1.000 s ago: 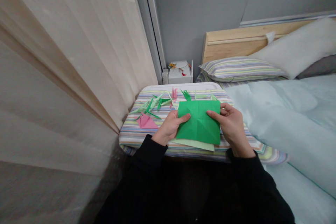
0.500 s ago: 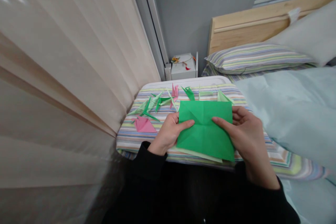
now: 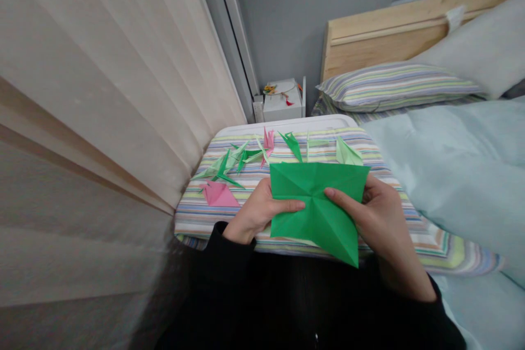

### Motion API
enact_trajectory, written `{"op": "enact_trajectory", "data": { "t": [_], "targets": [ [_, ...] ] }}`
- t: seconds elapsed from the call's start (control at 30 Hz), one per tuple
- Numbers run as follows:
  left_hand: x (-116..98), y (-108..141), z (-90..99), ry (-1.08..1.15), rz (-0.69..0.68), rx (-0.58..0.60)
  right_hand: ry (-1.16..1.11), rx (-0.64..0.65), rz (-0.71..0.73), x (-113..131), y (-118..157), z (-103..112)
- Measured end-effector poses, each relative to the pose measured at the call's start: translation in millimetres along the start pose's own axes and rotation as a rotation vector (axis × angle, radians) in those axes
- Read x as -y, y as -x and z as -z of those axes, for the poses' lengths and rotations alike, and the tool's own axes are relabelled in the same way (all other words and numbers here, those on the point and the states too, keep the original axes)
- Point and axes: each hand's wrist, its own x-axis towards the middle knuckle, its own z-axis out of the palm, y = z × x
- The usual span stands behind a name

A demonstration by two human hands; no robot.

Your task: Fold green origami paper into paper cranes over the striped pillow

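Observation:
A creased green paper sheet (image 3: 315, 219) is held up between both hands over the near side of a striped cloth surface (image 3: 197, 216). My left hand (image 3: 258, 209) grips its left edge, thumb on the front face. On the right edge, my right hand (image 3: 377, 213) holds it, with the thumb near the centre creases; the other fingers are mostly behind the paper. Beyond and to the left lie several folded green and pink paper figures, among them a pink one (image 3: 220, 194), a dark green one (image 3: 292, 146) and a pale green one (image 3: 348, 153).
A pleated curtain (image 3: 102, 93) hangs along the left side. Behind the surface stands a small white cabinet (image 3: 283, 104) with trinkets on it. A bed with a striped pillow (image 3: 402, 86), a pale blue quilt (image 3: 463, 158) and a wooden headboard (image 3: 369, 33) fills the right.
The green sheet has tilted and flexed, its lower right corner now hanging lower and its creases showing more. My thumbs have shifted slightly on it. The whole view has moved a little.

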Motion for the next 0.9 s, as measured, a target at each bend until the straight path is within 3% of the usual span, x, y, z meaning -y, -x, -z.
{"op": "enact_trajectory", "data": {
  "t": [0.1,0.23,0.57,0.9],
  "targets": [
    [-1.3,1.3,0.2,0.053,0.094,0.030,-0.194,0.082,-0.112,0.6,-1.4,5.3],
    [-0.7,3.0,0.7,0.118,0.107,0.118,-0.300,0.068,-0.155,-0.1,-2.7,10.4],
    [-1.2,3.1,2.3,0.134,0.017,0.090,-0.301,0.072,-0.192,2.1,2.3,-7.0],
    [0.9,2.5,4.0,0.115,0.031,0.085,-0.282,0.031,-0.192,0.2,0.9,-7.2]
  ]
}}
